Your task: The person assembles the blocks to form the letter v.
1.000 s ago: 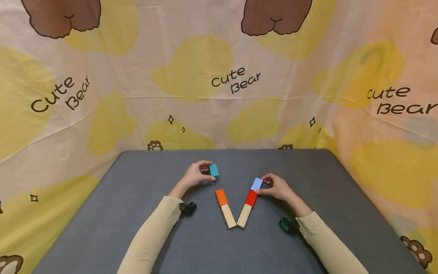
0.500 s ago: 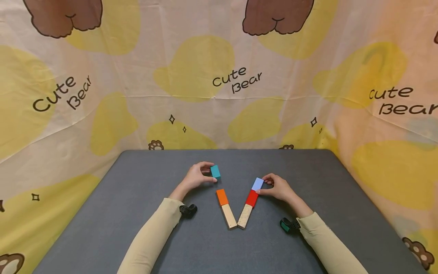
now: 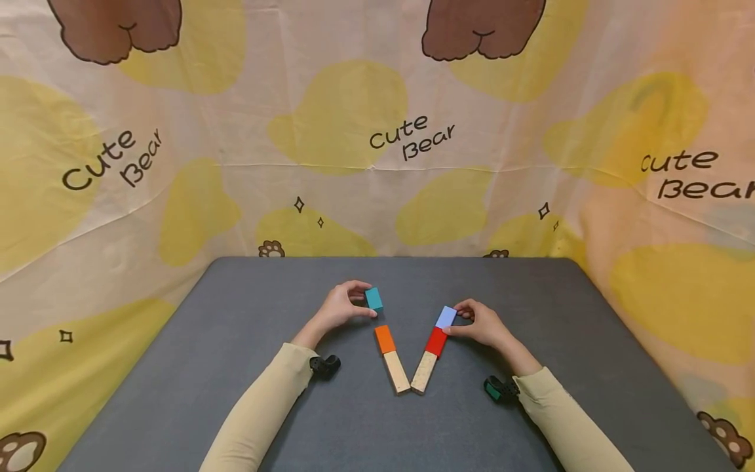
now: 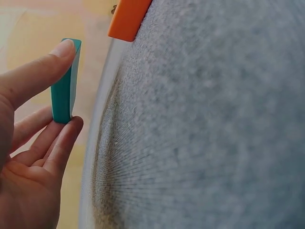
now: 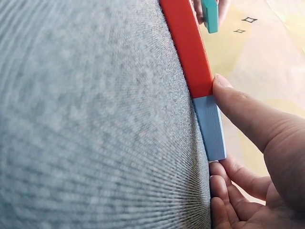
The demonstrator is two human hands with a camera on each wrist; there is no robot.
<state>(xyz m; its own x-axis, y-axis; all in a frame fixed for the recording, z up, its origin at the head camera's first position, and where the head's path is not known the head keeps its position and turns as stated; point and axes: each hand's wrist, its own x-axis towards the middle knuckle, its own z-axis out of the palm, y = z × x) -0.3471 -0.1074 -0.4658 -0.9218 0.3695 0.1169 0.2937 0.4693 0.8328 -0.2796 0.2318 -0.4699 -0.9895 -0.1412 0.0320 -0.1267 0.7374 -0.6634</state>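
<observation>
My left hand [image 3: 341, 307] pinches a teal block [image 3: 374, 299] between thumb and fingertips. In the left wrist view the teal block [image 4: 63, 98] is off the table, apart from the orange block [image 4: 127, 21]. My right hand [image 3: 482, 324] holds a light blue block [image 3: 446, 317] lying on the table, thumb at its near end and fingertips at its far end. That block's near end touches a red block [image 3: 436, 341]. Two plain wooden blocks [image 3: 424, 373] almost meet at their near ends; the left one touches the orange block [image 3: 385, 339], so the rows form a V.
The blocks lie on a grey cloth-covered table [image 3: 236, 406]. A patterned curtain [image 3: 377, 196] rises behind the table and at its sides. Black wrist straps [image 3: 501, 390] sit at both cuffs.
The left hand has brought the teal block slightly right and nearer, toward the far end of the orange block. My right hand keeps its place at the light blue block. The view has shifted slightly.
</observation>
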